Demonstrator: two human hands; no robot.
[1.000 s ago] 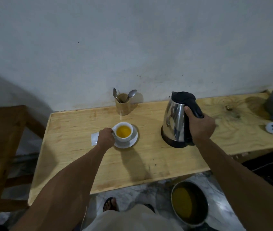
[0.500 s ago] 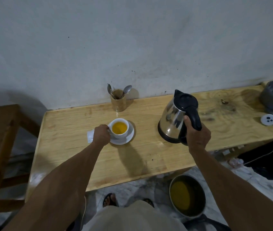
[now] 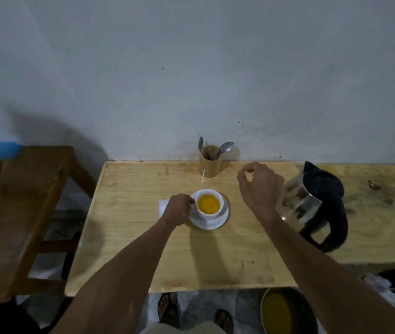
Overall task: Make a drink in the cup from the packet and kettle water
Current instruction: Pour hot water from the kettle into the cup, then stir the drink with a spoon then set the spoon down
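Pale plywood forms the bench (image 3: 128, 239), its far edge set against a grey-white wall (image 3: 191, 68). A darker wooden frame (image 3: 22, 213) stands off its left edge, with something blue (image 3: 1, 150) at the frame's far side. On the floor below the near edge sits a round metal pot (image 3: 288, 312) holding yellow-brown liquid, beside two sandalled feet (image 3: 170, 309).

Toward the right part of the bench stands the kettle (image 3: 312, 208), steel-bodied with a black lid, handle and base, its spout pointing toward the far edge and its handle toward the near edge. No brand or lettering can be read on it.

The right hand (image 3: 259, 186) hangs above the bench between the kettle and the cup, just left of the kettle's body; its grip is loose and holds nothing, fingers curled with thumb and forefinger near each other.

The left hand (image 3: 177, 209) is at the left side of the cup (image 3: 209, 204), its grip pinched on the cup's handle. The white cup sits on a white saucer (image 3: 209, 219) near the bench's middle and holds orange-yellow liquid.

A white packet (image 3: 163, 206) lies flat just left of the saucer, partly under the left hand; no print shows. At the far edge, a small wooden holder (image 3: 209, 163) carries two spoons (image 3: 225, 148).
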